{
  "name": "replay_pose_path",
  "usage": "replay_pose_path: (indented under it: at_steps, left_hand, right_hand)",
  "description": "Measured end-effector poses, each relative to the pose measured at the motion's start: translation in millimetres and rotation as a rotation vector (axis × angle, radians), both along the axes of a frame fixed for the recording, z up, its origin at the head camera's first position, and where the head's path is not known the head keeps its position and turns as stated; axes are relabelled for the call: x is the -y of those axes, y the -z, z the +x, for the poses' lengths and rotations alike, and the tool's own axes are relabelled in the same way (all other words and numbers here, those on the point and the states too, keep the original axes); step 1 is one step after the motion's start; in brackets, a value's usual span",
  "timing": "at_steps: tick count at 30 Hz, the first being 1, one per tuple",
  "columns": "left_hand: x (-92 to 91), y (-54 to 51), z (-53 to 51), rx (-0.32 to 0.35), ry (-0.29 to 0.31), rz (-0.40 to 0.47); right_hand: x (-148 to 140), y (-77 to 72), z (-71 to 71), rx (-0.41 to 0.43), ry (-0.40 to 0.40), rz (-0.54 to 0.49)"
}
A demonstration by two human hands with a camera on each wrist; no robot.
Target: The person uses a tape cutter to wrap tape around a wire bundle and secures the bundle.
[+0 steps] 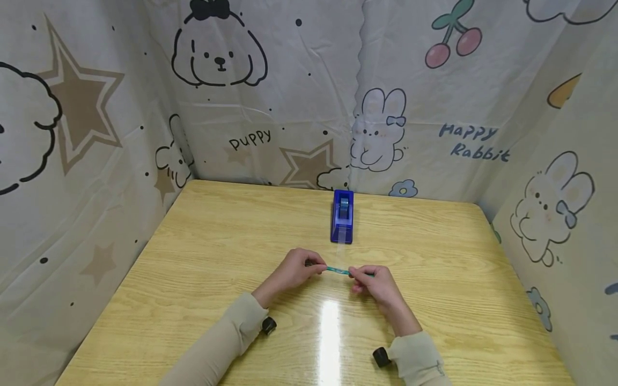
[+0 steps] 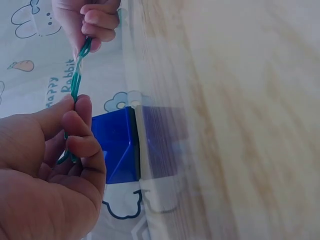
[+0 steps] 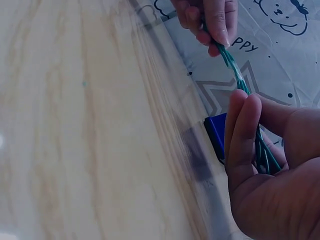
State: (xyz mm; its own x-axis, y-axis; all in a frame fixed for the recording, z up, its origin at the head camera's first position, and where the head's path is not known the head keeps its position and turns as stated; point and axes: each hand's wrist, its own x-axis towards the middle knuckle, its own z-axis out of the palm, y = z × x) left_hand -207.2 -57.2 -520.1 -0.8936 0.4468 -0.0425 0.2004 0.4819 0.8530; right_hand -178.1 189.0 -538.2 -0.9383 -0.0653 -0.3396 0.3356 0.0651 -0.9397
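Between both hands a thin bundle of green cord [image 1: 337, 271] is stretched above the table. My left hand [image 1: 298, 268] pinches one end with thumb and fingers, and a small loop of cord sticks out below its fingers in the left wrist view. My right hand [image 1: 379, 284] pinches the other end; several green strands [image 3: 264, 155] run down inside its palm in the right wrist view. A clear, shiny patch shows on the cord [image 3: 239, 75] between the hands. Beyond the hands stands a blue tape dispenser [image 1: 341, 236] with a roll in it.
The wood-grain table [image 1: 232, 225] is glossy, with a bright reflection near its front. A pale streak lies before the dispenser; I cannot tell whether it is tape or glare. Printed cloth [image 1: 270, 107] hangs behind and at both sides.
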Motion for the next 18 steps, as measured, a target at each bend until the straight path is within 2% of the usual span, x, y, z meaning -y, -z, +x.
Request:
replay_pose_path:
  at_steps: [11,18]
  left_hand:
    - [0.3,1.7,-9.7,0.04,0.01,0.002]
    - [-2.2,-0.1,-10.4,0.037,0.032,0.033]
  right_hand:
    - [-2,-6.3,-5.6,-0.046,0.027,0.006]
    - [-3,-5.7,-7.5,-0.07,0.025,0.008]
